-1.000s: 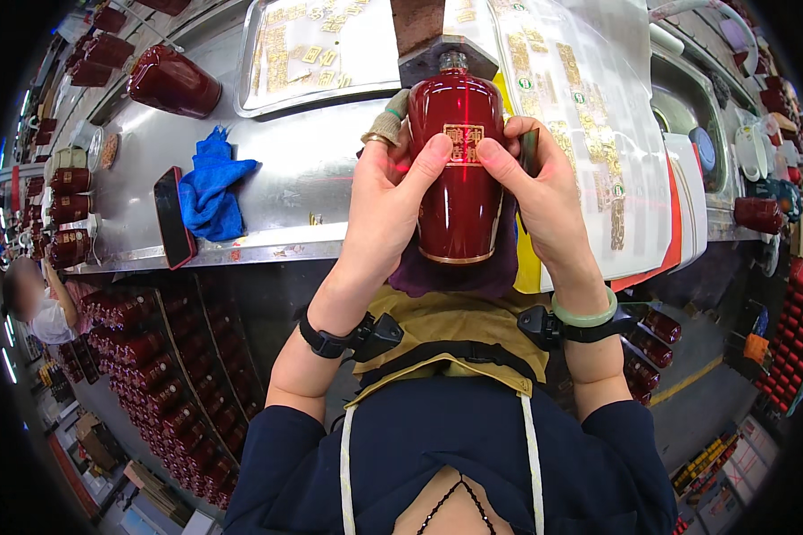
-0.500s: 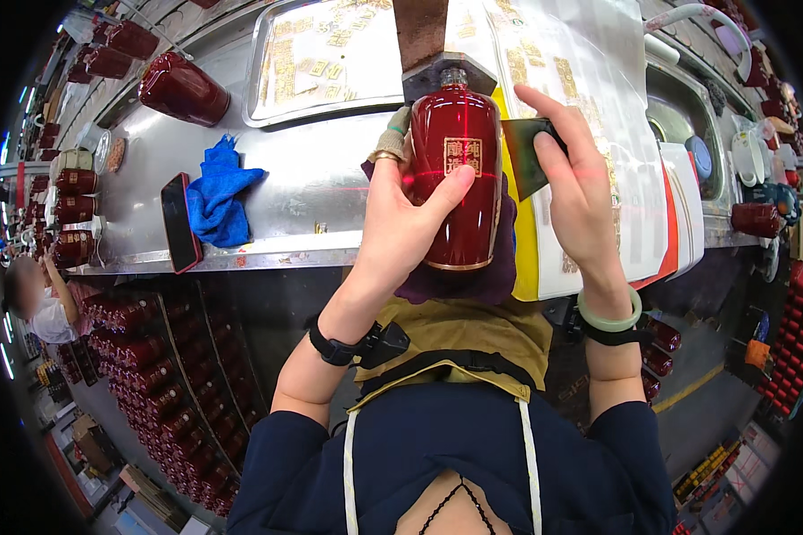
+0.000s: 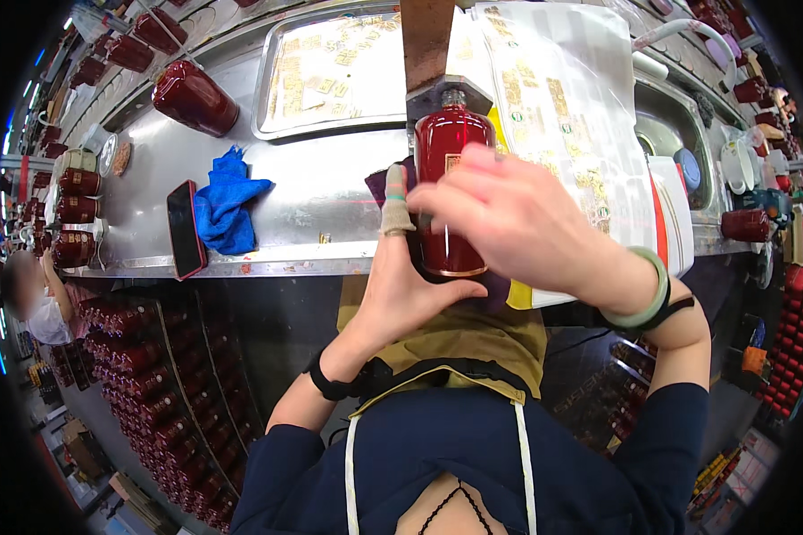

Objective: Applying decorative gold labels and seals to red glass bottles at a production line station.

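A glossy dark red bottle (image 3: 434, 138) with gold print lies in front of me, its clear neck against an angular metal block (image 3: 426, 40). Along the bottle's left side and base is my left hand (image 3: 401, 281), thumb stretched out to the right and covered forefinger pointing away from me. The hand does not wrap round the bottle. Across the bottle's middle reaches my right hand (image 3: 531, 218), hiding most of the print. Its fingers are smeared by motion, so what they hold, if anything, does not show. Dark purple cloth (image 3: 379, 183) shows beside the bottle.
A metal tray (image 3: 263, 120) of gold stickers stands behind; clear sheets (image 3: 589, 107) with gold stickers lie right. On the left are a blue cloth (image 3: 227, 205), a phone (image 3: 186, 230) and another red bottle (image 3: 194, 98). A sink (image 3: 674, 116) is at the right.
My right hand has swung left from beside the bottle to over it; the dark flat card it held no longer shows. My left thumb has come off the bottle's front, down to its base.
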`<state>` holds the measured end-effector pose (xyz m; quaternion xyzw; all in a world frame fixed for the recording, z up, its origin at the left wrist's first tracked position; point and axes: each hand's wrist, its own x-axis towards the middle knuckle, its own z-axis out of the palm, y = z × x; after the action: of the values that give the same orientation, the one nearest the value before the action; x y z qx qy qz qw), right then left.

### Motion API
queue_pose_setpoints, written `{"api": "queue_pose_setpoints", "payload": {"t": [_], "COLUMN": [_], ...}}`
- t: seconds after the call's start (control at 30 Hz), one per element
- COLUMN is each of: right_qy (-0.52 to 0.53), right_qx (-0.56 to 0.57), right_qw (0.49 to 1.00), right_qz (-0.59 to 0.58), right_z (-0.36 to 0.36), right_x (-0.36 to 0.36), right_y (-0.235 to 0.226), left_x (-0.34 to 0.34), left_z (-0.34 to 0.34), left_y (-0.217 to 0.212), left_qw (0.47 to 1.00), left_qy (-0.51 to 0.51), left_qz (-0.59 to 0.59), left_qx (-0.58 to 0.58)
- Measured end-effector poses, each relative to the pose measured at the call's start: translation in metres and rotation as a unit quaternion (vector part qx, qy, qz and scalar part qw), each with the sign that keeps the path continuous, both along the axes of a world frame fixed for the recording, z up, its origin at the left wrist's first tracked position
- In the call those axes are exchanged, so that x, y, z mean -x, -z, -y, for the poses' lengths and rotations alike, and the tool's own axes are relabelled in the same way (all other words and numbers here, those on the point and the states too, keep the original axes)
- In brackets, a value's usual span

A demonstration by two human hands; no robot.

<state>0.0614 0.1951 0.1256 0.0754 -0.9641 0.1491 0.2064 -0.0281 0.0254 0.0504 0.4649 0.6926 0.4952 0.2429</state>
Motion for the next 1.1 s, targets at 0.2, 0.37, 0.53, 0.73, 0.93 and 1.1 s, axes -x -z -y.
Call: {"api": "queue_pose_setpoints", "payload": {"t": [0.2, 0.37, 0.53, 0.73, 0.93, 1.1], "right_qy": [0.095, -0.115, 0.15, 0.015, 0.051, 0.015], "right_qx": [-0.122, 0.006, -0.135, -0.048, -0.159, -0.016], "right_qw": [0.982, 0.988, 0.967, 0.995, 0.969, 0.994], "right_qz": [-0.112, -0.105, -0.156, -0.091, -0.181, -0.111], "right_z": [-0.044, -0.028, -0.063, -0.014, -0.046, -0.018], "right_x": [0.029, -0.025, -0.008, 0.004, 0.01, -0.029], "right_y": [-0.001, 0.034, 0.012, 0.015, 0.017, 0.028], "left_x": [-0.012, -0.008, -0.008, -0.014, -0.006, -0.001], "left_z": [0.001, 0.001, 0.003, 0.002, 0.006, 0.0], "left_y": [0.016, 0.027, 0.023, 0.011, 0.012, 0.015], "left_qw": [0.995, 0.993, 0.99, 0.985, 0.98, 0.984], "left_qy": [-0.091, -0.078, -0.093, -0.101, -0.095, -0.058], "left_qz": [-0.016, 0.016, -0.045, -0.113, -0.153, -0.131], "left_qx": [-0.046, -0.091, -0.093, -0.083, -0.084, -0.11]}}
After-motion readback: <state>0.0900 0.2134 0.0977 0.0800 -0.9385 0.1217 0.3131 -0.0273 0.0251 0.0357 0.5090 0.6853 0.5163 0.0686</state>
